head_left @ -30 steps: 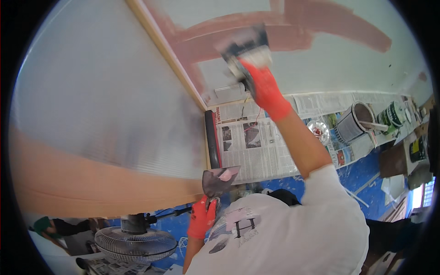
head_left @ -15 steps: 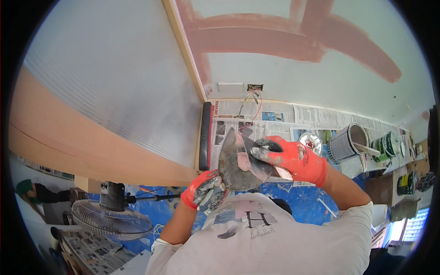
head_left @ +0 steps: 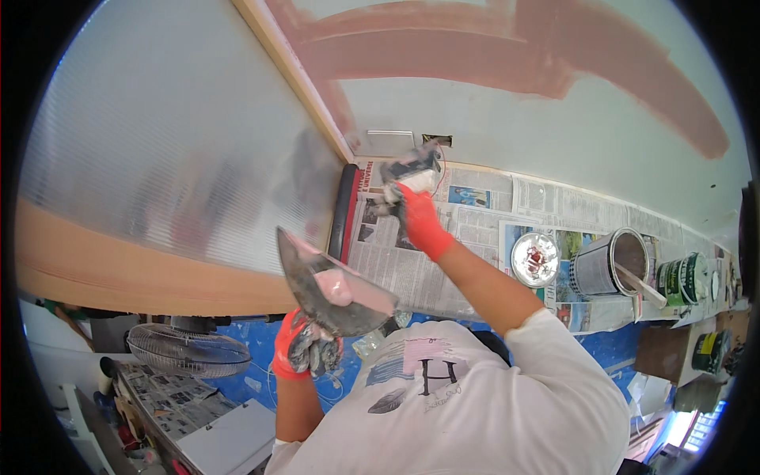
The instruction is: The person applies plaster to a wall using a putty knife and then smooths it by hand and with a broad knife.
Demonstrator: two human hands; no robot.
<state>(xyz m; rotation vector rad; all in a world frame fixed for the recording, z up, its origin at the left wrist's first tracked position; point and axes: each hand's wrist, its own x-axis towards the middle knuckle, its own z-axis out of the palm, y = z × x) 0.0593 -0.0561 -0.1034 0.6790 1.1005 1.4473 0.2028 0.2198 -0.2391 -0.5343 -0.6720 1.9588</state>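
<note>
My left hand (head_left: 305, 348), in a red glove with a grey, filler-caked palm, grips a half-moon metal plate (head_left: 352, 318) from below. A lump of pink filler (head_left: 336, 286) lies on that plate, and more is smeared along its edge. My right hand (head_left: 419, 222), in a matching glove, is stretched forward and closed round a broad putty knife (head_left: 410, 166), blurred by motion. The knife is close to the foot of the wall (head_left: 475, 119), beside an open socket hole (head_left: 438, 141) with loose wires. Whether the blade touches the wall, I cannot tell.
Newspaper (head_left: 467, 237) covers the ledge along the wall. On it stand a round lid (head_left: 535, 260), an open tin (head_left: 592, 267) with a stick across it and a green tub (head_left: 677, 277). A translucent ribbed panel (head_left: 182, 142) rises at left, above a fan (head_left: 190, 348).
My right hand has left the plate and moved forward to the wall with the putty knife. My left hand has moved left and down with the plate, showing the pink lump.
</note>
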